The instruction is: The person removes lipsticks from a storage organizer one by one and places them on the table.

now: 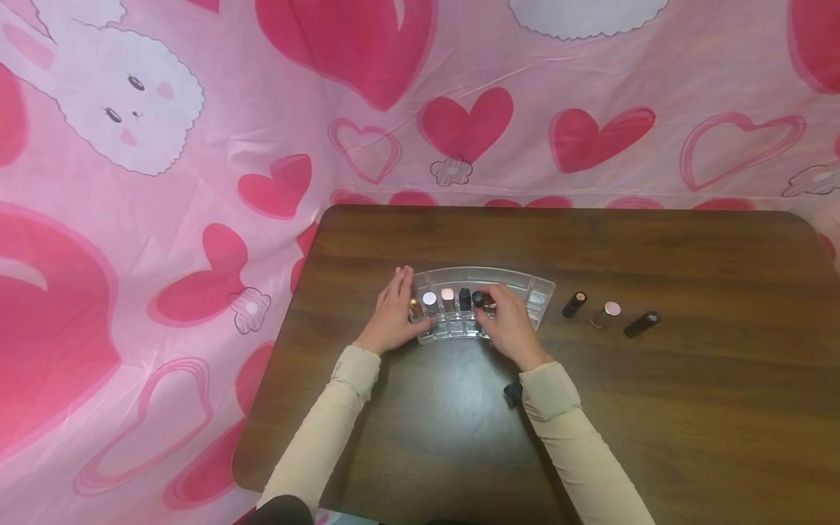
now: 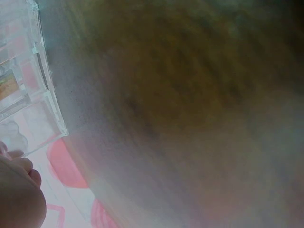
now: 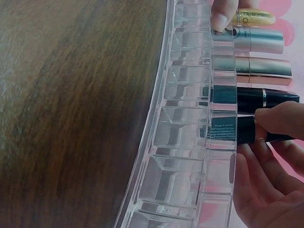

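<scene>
A clear curved organizer (image 1: 485, 274) stands on the table, its compartments also showing in the right wrist view (image 3: 183, 137). My right hand (image 1: 510, 328) pinches a black lipstick tube (image 3: 245, 129) that sits in one of its slots. Beside that tube stand another black tube (image 3: 251, 99), a rose-gold tube (image 3: 266, 71), a silver tube (image 3: 266, 40) and a gold tube (image 3: 256, 17). My left hand (image 1: 392, 315) rests at the organizer's left end, fingers extended and thumb over its front edge; part of it shows in the left wrist view (image 2: 19, 194).
Right of the organizer stand a dark tube (image 1: 574, 304), a pink-topped tube (image 1: 607, 314) and a black tube (image 1: 642, 324). A black object (image 1: 513, 394) lies by my right cuff. Behind the wooden table (image 1: 722, 292) hangs a pink heart-patterned cloth (image 1: 531, 80).
</scene>
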`<state>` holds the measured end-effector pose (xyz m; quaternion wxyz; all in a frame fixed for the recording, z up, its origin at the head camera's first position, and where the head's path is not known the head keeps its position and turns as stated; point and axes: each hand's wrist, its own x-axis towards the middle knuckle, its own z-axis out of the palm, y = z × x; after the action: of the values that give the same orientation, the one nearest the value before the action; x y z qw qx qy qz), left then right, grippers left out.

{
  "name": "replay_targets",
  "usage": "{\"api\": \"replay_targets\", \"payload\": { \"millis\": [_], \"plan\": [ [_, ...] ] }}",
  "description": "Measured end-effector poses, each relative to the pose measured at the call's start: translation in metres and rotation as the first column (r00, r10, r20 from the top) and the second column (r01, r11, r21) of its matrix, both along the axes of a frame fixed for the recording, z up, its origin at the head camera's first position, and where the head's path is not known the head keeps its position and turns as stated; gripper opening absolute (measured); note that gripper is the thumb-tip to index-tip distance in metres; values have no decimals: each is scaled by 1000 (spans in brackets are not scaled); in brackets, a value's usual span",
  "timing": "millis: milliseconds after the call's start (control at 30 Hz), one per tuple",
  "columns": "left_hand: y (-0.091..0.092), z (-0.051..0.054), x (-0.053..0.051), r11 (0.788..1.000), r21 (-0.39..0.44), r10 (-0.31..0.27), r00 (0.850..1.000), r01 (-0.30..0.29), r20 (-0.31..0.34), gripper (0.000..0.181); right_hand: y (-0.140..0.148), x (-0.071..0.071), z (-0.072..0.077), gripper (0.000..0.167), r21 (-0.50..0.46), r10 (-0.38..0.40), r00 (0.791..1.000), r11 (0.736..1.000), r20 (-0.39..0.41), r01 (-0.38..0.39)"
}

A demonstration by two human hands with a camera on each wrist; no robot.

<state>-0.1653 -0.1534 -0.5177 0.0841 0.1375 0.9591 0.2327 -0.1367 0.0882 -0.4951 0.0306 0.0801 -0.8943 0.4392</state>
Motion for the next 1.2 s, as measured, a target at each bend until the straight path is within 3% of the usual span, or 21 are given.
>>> {"api": "replay_targets", "payload": {
  "millis": [1200],
  "plan": [
    [0,-1,0,1000,8,-7,1000,8,-19,108,1,2,2,29,-10,-13,1000,1000,-11,13]
  ]
}}
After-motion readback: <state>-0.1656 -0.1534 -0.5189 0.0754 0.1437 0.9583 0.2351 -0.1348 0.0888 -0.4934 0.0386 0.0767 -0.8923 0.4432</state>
